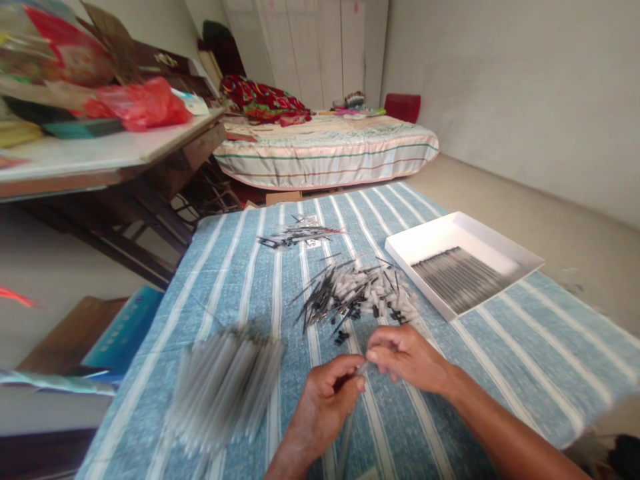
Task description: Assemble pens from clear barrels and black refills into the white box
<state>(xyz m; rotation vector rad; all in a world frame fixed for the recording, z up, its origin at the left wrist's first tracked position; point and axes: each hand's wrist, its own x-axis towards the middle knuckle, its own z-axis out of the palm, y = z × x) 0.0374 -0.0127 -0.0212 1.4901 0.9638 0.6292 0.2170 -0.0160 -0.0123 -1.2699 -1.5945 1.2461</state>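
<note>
Near the front of the striped cloth, my left hand (327,403) pinches a translucent tube (346,437) close to its upper end. My right hand (407,357) is closed at that same end, its fingertips almost touching the left ones; any small part between them is hidden. Just beyond the hands lies a mixed pile of black rods and whitish short pieces (363,290), with a few small black pieces (342,337) at its near side. A bundle of translucent tubes (225,387), blurred, lies to the left.
A white open box (425,297) holding a row of dark-looking pens stands at the right. Thin dark parts (300,233) lie farther back on the cloth-covered table (200,267). Beyond are a bed (325,157) and a cluttered side table (135,150).
</note>
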